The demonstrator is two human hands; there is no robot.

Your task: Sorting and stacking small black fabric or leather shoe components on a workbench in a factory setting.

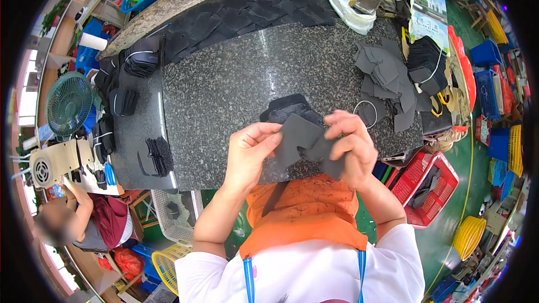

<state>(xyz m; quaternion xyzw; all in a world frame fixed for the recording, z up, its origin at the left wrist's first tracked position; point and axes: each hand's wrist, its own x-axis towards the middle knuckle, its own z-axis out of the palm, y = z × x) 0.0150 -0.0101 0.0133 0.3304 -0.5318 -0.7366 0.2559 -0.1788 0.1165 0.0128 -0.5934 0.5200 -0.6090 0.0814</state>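
Just above the near edge of the speckled dark stone table (224, 84), my left hand (249, 148) pinches a flat dark grey sheet piece (301, 134) between thumb and fingers. My right hand (355, 148) has its fingers bent round another dark grey piece (332, 163), beside the first one; its fingers are slightly blurred. Behind the pieces, a black shaped piece (287, 101) lies on the table, partly covered by them. A loose heap of grey cut pieces (387, 76) spreads to the right, with a thin white ring (366, 113) at its near side.
Overlapping black pieces (241, 11) line the table's far edge. Tied black bundles (141, 59) lie at the left, another (428, 64) at the right. A red basket (443, 191) and a white basket (178, 213) stand below. A co-worker (84, 213) sits left, near a green fan (68, 104).
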